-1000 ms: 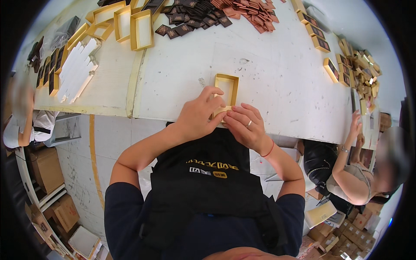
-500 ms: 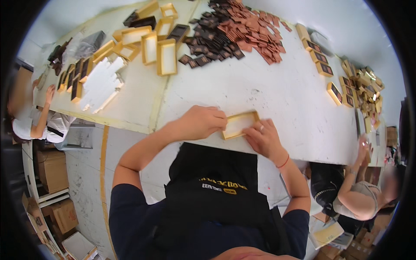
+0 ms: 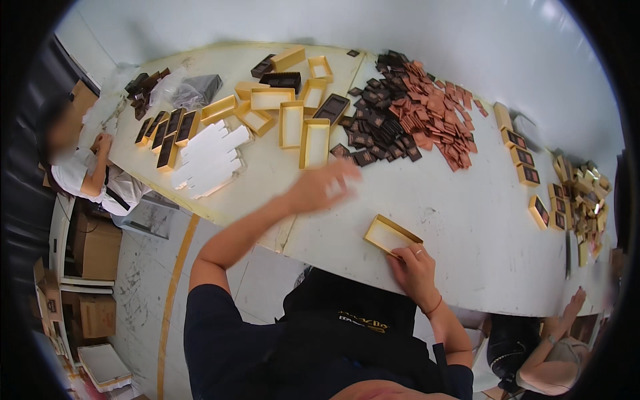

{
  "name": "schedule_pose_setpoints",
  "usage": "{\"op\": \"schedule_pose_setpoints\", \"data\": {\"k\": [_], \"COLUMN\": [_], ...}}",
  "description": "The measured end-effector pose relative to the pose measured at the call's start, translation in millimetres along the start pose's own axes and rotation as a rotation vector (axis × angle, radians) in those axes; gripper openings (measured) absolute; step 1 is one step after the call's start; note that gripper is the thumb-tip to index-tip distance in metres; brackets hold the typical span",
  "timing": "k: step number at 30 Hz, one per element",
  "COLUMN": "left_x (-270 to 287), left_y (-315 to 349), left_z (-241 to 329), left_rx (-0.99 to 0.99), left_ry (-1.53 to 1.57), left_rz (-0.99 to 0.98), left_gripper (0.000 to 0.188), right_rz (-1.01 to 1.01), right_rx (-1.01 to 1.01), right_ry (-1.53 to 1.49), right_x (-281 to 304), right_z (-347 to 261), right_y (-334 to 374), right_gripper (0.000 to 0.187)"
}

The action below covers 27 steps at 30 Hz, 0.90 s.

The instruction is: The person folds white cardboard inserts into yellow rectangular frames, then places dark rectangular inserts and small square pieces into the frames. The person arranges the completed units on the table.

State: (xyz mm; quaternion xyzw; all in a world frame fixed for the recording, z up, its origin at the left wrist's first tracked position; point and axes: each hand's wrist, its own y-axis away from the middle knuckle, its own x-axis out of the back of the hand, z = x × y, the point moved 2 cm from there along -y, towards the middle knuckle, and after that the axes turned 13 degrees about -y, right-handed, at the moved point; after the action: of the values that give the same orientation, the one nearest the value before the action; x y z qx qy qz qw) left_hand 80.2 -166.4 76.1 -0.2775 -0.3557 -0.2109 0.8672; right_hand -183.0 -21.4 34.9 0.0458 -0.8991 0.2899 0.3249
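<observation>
Box (image 3: 387, 236), shallow rectangle, gold-walled, right fingers (image 3: 412, 258) gripping its corner, square packets (image 3: 400, 107) heaped

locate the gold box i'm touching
In the head view, the gold box sits right of centre, near the front edge of the table, at your right hand.

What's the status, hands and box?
Left hand blurred, grip unclear. Right hand holding open gold box, near edge. Dark packets piled beyond, apart from box.
</observation>
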Motion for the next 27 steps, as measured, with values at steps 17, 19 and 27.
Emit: {"op": "schedule_pose_setpoints", "data": {"k": [17,19,27], "left_x": [132,144,20], "left_y": [-141,-130,4], "left_z": [-221,-202,40], "left_rx": [0.444,0.391,0.141], "left_ry": [-0.828,-0.764,0.512], "left_rz": [0.098,0.230,0.170], "left_gripper": [0.017,0.028,0.022], "right_rz": [0.021,0.032,0.222], "right_rx": [0.020,0.026,0.121], "right_ry": [-0.062,-0.060,-0.168], "right_x": [-7,-6,14], "right_z": [3,5,-26], "right_y": [-14,-11,-38], "right_gripper": [0.021,0.030,0.075]}}
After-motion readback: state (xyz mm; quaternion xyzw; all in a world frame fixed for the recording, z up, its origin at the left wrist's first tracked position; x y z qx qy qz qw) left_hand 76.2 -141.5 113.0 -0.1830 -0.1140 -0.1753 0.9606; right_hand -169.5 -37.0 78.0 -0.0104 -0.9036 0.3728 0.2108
